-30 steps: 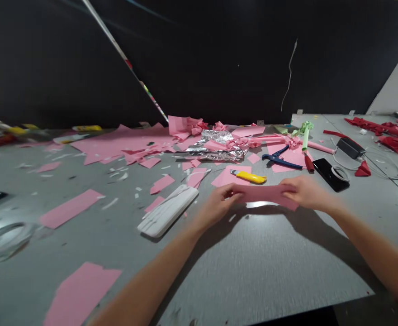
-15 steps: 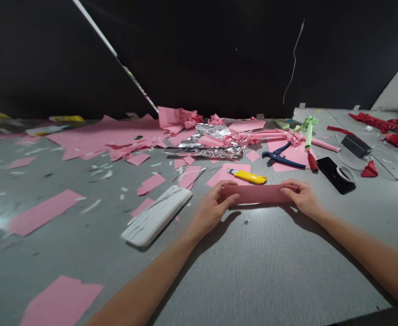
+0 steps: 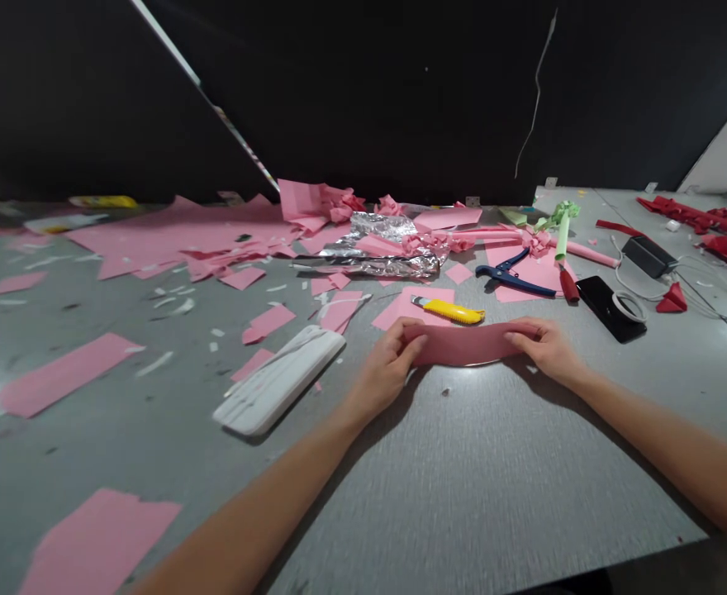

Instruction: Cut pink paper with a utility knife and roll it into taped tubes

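My left hand (image 3: 385,372) pinches one end of the strip (image 3: 466,345) between thumb and fingers; my right hand (image 3: 546,349) pinches the other end in the same way; so the strip, which is pink, is stretched between my two hands, in front of me and close above the table (image 3: 475,487); its middle bends down slightly, and I cannot tell if its lower edge touches the table. Just beyond the strip lies the yellow knife (image 3: 456,311), partly on a pink sheet (image 3: 394,313); farther behind it is the crumpled foil (image 3: 424,266); the blue cutter (image 3: 505,274) lies behind the strip, toward my right side; the phone (image 3: 600,302) is farther right, with a white ring (image 3: 627,307) on it; the white slab (image 3: 280,382) lies to the left of my left hand, apart from it.
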`<state>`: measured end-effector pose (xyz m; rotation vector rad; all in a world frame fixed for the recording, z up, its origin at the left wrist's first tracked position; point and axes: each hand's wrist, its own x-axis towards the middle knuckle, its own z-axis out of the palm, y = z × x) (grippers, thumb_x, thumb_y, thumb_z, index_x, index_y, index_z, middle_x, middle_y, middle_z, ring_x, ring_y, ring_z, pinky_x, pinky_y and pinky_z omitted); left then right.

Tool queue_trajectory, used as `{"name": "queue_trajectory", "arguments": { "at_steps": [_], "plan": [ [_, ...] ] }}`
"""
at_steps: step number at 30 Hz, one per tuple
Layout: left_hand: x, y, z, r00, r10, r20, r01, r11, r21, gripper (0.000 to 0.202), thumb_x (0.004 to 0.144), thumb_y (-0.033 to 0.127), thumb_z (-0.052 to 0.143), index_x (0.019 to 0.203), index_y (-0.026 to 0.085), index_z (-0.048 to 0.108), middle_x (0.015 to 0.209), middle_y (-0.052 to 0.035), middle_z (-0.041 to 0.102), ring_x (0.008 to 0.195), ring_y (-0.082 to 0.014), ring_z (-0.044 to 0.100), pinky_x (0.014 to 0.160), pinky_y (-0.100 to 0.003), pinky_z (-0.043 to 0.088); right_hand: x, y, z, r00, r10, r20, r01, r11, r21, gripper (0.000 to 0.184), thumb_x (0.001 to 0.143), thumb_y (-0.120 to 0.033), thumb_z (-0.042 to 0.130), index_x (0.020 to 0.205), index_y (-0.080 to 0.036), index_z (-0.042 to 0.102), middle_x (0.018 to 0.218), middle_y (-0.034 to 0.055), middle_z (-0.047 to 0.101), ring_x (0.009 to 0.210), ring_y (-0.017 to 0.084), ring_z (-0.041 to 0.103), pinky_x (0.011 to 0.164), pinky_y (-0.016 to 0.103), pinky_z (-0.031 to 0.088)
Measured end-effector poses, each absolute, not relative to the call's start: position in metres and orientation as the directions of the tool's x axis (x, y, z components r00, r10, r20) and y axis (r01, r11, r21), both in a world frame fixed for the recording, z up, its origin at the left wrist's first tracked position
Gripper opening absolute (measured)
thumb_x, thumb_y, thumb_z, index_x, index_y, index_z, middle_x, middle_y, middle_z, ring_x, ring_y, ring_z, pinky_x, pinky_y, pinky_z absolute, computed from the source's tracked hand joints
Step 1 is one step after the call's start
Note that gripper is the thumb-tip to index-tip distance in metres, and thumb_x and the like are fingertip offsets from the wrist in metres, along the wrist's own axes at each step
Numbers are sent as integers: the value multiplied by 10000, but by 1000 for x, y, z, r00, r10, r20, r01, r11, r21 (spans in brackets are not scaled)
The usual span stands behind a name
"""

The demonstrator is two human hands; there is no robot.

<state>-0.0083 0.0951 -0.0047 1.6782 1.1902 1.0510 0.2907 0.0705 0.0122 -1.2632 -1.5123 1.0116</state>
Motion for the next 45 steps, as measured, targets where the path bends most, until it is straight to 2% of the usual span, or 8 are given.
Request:
{"name": "queue_trajectory", "arguments": {
  "at_steps": [7,12,18,21,28,35,40,45],
  "plan": [
    [-7,94,-2,184,973,139,303,-191,934,187,971,435,610,1032,259,629,838,25,594,775,-194,561,721,-311,462,292,75,11,-93,993,67,278,91,-956,300,843,-454,740,950,-225,902,967,87,849,918,289,719,882,443,557],
    [-17,98,6,271,962,39,283,-119,952,260,914,505,702,1010,264,684,807,6,679,727,-204,618,654,-307,466,295,76,10,-121,993,-7,280,27,-960,313,841,-475,762,928,-204,892,832,56,796,785,235,659,746,370,501],
    [-28,99,16,390,916,95,477,-289,830,312,938,529,710,1088,291,845,1018,-66,835,861,-269,722,741,-361,536,297,74,17,-224,973,-54,311,19,-950,269,836,-459,777,820,-197,836,732,21,688,685,176,561,650,314,421],
    [-25,96,17,446,893,60,514,-310,800,312,975,519,640,1038,289,842,1092,-66,853,1001,-312,758,869,-407,556,297,73,18,-266,962,-65,343,32,-939,312,845,-480,767,714,-198,742,669,0,604,642,160,495,612,307,369],
    [-20,91,26,496,868,-10,603,-336,724,378,1019,515,520,1081,239,771,1141,-78,830,1035,-298,740,933,-417,535,299,76,8,-290,954,-71,339,33,-940,385,888,-556,731,795,-183,713,692,-3,566,663,162,461,609,306,339],
    [-12,83,31,548,833,-73,654,-372,658,424,1050,538,463,1178,228,722,1150,-85,819,1004,-277,730,863,-388,497,297,76,7,-317,948,-42,358,78,-931,338,928,-499,693,896,-181,803,799,36,685,760,196,566,695,330,415],
    [-9,82,26,584,808,-72,655,-417,630,410,1075,500,424,1104,216,719,1085,-83,811,963,-258,721,828,-362,481,299,76,8,-322,946,-36,350,83,-933,336,928,-492,720,980,-179,832,866,66,758,791,219,656,710,343,488],
    [-11,83,23,616,784,-75,684,-484,546,403,1089,467,426,1113,214,739,1042,-91,813,918,-261,728,777,-346,470,300,76,6,-285,956,66,366,173,-914,304,907,-411,781,1125,-212,852,1050,104,835,915,248,743,822,380,571]
  ]
}}
